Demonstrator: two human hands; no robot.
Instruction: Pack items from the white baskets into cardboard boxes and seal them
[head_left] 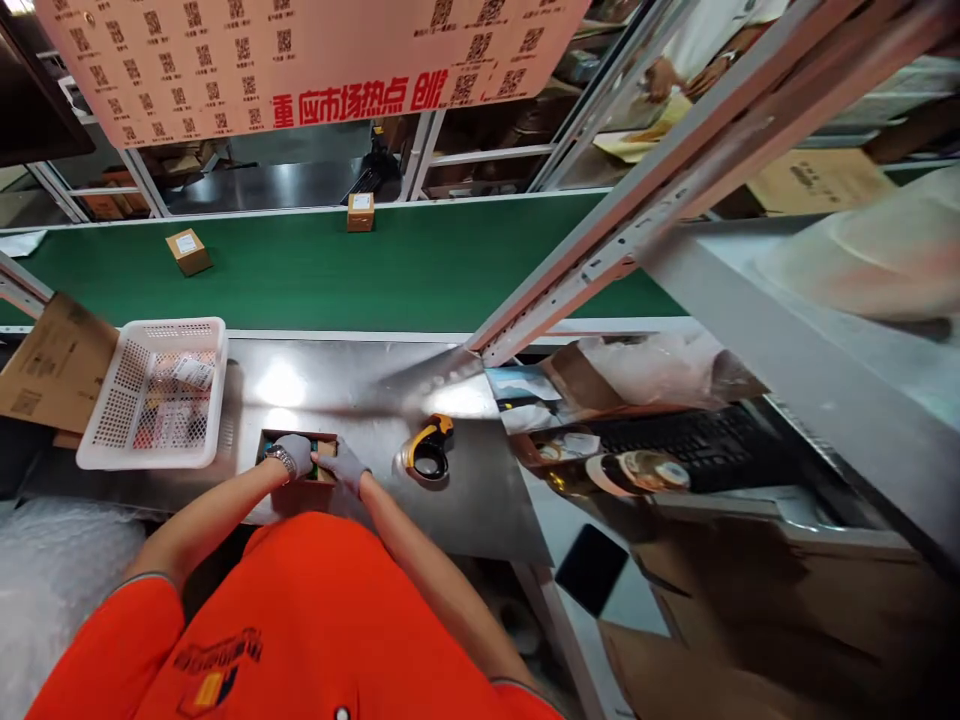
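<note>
A small open cardboard box (300, 484) sits on the metal bench close to my body. My left hand (295, 455), in a grey glove with a watch at the wrist, reaches down into it. Its fingers look curled, and whatever they hold is hidden. Against the box's right side, my right hand (342, 464), also gloved, grips near the edge with its fingers bent. Some teal and tan contents show between the hands, too small to name. To the right lies a yellow and black tape dispenser (430, 450), apart from both hands.
A white plastic basket (214, 400) with packaged items stands left, beside a cardboard carton (56, 365). Behind the metal bench (337, 370), a green conveyor (450, 260) carries small boxes. A slanted metal post (570, 270) rises at right, near a bottle (637, 472) and a keyboard (682, 445).
</note>
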